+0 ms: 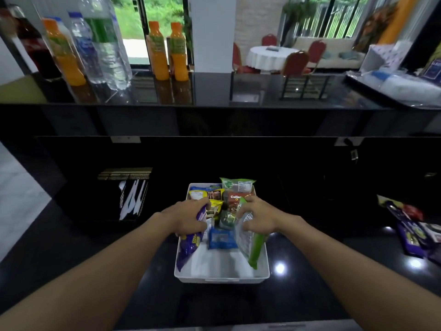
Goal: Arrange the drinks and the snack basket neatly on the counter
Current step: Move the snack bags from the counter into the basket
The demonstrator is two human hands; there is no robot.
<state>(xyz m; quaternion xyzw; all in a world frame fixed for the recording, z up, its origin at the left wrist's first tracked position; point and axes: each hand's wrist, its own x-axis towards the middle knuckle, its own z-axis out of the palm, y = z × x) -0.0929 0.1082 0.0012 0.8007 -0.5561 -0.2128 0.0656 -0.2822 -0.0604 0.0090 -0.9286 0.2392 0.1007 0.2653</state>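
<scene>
In the basket, packets half-hidden

We have one head-worn view (wide-angle, its edges bowed), looking forward and down, close over the near bench and facing the raised bench and windows beyond.

Bright daylight thru rear windows, nearly blown out; foreground much dimmer. Small white glare spots on glossy black counter. Heavy fisheye bend at edges: bottles top left lean, soft w/ slight blur.
</scene>
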